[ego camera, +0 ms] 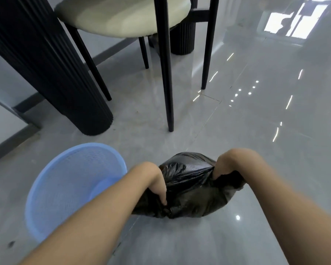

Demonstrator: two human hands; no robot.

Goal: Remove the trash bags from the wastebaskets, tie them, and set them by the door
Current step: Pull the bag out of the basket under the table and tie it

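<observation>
Bright daylight, window glare on glossy floor (256,131) (upper right), edges warped

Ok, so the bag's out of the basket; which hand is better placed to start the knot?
Probably neither alone. The left hand and right hand each grip one side of the black bag on the floor, beside the blue basket. Tying likely needs both.

The fingertips of both hands are buried in the black trash bag (189,188) (contents unseen). The chair (122,18) is cropped by the top edge.
</observation>
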